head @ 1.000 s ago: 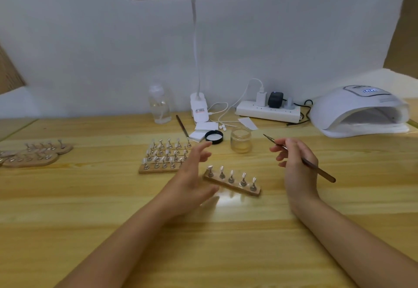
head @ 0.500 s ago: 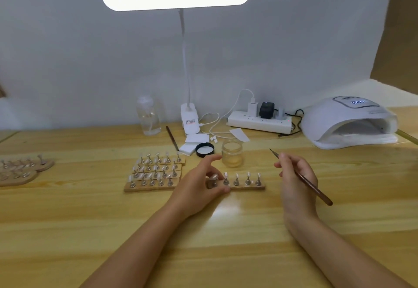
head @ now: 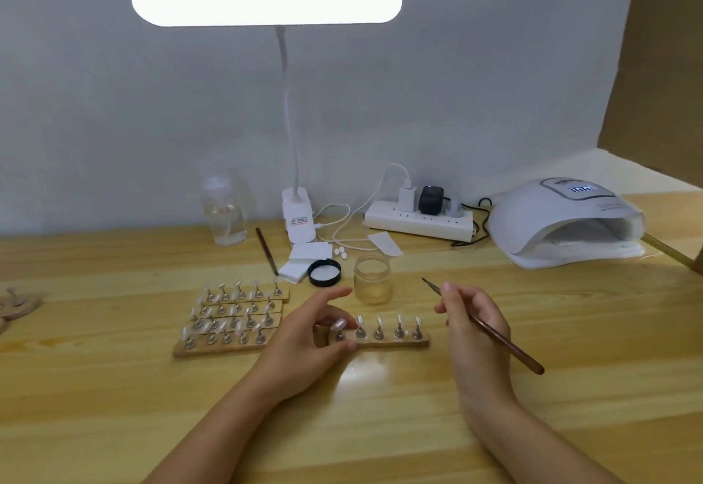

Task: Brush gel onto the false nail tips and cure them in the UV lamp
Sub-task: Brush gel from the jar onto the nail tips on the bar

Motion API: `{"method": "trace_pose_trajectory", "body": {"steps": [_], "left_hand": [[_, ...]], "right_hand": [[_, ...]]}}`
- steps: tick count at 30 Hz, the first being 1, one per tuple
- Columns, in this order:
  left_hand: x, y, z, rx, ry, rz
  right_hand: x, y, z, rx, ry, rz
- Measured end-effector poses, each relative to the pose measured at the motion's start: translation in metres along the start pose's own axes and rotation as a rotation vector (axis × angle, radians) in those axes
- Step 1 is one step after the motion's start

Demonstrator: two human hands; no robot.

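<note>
A small wooden strip (head: pixel 395 342) with several nail tips on metal stands lies on the table in front of me. My left hand (head: pixel 308 343) grips the strip's left end, thumb and fingers around the leftmost stand. My right hand (head: pixel 475 327) holds a brown-handled brush (head: pixel 494 335) like a pen, with its tip pointing up and left, above the table to the right of the strip. An open glass jar of gel (head: pixel 372 279) stands just behind the strip. The white UV lamp (head: pixel 563 225) sits at the back right with its display lit.
Several more wooden strips with nail tips (head: pixel 232 318) lie to the left. A black jar lid (head: pixel 324 272), white pads (head: pixel 300 261), a second brush (head: pixel 266 249), a clear bottle (head: pixel 224 209), a desk lamp base (head: pixel 298 217) and a power strip (head: pixel 418 219) stand behind.
My left hand came down and took hold of the left end of the strip, turning it level. My right hand with the brush stayed about where it was.
</note>
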State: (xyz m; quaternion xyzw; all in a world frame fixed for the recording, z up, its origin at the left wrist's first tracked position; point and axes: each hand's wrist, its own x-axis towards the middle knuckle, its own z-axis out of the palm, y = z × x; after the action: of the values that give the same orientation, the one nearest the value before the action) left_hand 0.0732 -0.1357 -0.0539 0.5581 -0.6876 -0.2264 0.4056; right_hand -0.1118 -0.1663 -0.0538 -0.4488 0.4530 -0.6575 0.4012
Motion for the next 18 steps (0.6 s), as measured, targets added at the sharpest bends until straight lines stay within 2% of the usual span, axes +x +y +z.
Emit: {"method": "trace_pose_trajectory", "body": {"steps": [13, 18], "left_hand": [[-0.002, 0.003, 0.000, -0.031, 0.028, -0.041], [0.000, 0.006, -0.005, -0.151, 0.025, -0.118]], "right_hand": [[0.016, -0.035, 0.003, -0.006, -0.125, -0.200], [0.060, -0.055, 0.014, -0.200, -0.271, -0.157]]}}
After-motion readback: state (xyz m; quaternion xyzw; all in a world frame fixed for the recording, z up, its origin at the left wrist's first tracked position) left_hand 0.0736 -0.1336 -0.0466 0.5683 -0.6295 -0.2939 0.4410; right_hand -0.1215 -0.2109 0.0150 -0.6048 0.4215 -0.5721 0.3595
